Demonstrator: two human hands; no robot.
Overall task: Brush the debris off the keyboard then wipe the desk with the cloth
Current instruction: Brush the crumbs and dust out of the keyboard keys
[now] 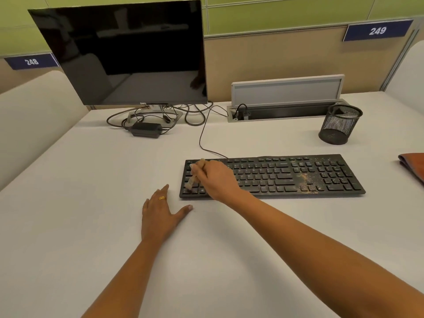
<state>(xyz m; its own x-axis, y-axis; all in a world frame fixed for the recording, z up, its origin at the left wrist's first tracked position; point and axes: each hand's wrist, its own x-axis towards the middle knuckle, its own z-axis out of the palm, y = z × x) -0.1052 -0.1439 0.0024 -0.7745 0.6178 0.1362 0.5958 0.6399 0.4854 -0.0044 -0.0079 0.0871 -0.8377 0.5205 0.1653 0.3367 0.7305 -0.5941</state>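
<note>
Both hands are over the pale counter [91, 180]. The left hand [160, 216] lies flat on it with fingers straight and thumb spread, holding nothing, just beside the near left corner of the keyboard [286, 175]; a gold ring [162, 198] sits on one finger. The right hand [215, 177] has its fingers curled round a small brush [195, 175], which tilts down so its bristles touch the keys at the keyboard's left end. Pale, sandy debris [305, 180] is scattered over the keys right of the middle, between the main block and the number pad. An orange-brown folded cloth [413, 164] lies on the counter at the right edge of view, apart from the keyboard. Behind the keyboard's right end stands a black mesh cup [339, 127], upright; through its open top only its own dark mesh wall shows. Left of the cup, a long cable tray [286, 111] is sunk in the counter with its grey lid [286, 90] raised, and a black plug with its cable sits in the tray's left end. A dark monitor [124, 53] stands at the back left, with a black power adapter [146, 129] and looped cables at its foot.
</note>
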